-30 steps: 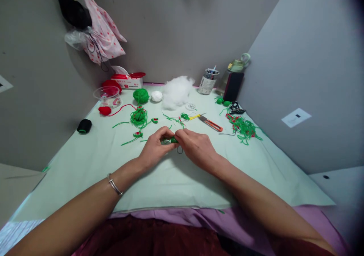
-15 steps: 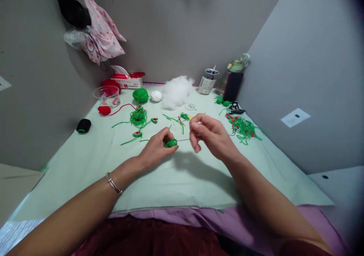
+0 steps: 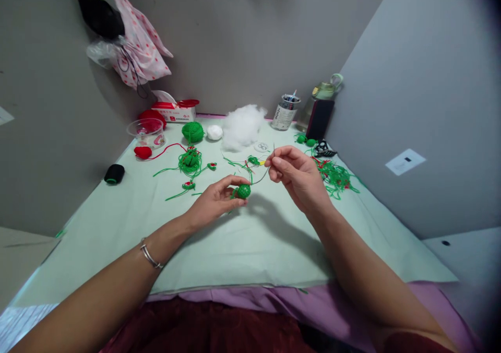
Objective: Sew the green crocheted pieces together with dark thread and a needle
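My left hand (image 3: 217,199) pinches a small round green crocheted ball (image 3: 243,191) between thumb and fingers, just above the table. A dark thread (image 3: 261,178) runs from the ball up to my right hand (image 3: 295,173). The fingertips of that hand are closed on a thin needle (image 3: 274,148), whose end sticks up above them. Behind the hands lie loose green yarn ends (image 3: 246,166) and a little yellow piece (image 3: 262,163). Left of them rests a tangle of green yarn (image 3: 190,161) with small red-and-green crocheted pieces (image 3: 188,185).
White stuffing (image 3: 243,128) and a green yarn ball (image 3: 193,132) sit at the back. A clear tub (image 3: 146,133) and a black thread spool (image 3: 114,174) stand left. At right are a pen holder (image 3: 285,114), a bottle (image 3: 323,92), a phone (image 3: 320,119) and tangled yarn scraps (image 3: 338,179).
My right hand, empty-looking before, now pinches the needle and sits slightly higher. My left hand has turned and lifted the green ball, exposing more of it.
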### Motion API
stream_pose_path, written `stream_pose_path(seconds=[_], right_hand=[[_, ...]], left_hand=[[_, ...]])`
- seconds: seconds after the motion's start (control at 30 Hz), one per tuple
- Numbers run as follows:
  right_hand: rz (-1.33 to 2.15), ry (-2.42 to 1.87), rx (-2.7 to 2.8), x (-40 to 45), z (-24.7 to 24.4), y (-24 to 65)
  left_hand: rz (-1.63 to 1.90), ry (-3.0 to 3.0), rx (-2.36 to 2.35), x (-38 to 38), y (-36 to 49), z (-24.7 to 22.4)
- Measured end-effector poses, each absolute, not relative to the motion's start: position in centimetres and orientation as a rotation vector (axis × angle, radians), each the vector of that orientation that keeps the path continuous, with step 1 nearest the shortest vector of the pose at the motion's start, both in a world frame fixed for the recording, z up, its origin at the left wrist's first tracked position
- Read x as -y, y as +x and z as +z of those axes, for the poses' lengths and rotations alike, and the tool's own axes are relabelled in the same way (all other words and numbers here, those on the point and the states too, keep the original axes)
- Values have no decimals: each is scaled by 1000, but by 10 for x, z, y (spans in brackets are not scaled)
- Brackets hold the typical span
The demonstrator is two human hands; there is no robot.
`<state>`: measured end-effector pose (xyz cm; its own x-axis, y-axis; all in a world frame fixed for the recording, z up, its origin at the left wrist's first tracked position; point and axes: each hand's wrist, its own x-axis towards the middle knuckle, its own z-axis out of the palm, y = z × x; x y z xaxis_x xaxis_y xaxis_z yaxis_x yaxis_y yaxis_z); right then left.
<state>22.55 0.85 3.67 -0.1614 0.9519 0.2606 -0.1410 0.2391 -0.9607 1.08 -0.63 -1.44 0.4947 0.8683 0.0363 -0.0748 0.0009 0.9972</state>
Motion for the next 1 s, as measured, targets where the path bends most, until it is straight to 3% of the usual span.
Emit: stream_pose_path(seconds=[0.23,0.47,1.0], right_hand=[[1009,-771,1541,4,38,221],[1082,-609,1941,26,42,207],[1427,-836,1434,19,17,190]], left_hand=[[1029,1612,-938,6,12,-21],[1207,1446,-911,6,11,-14],[1254,1080,-777,2,8,1]])
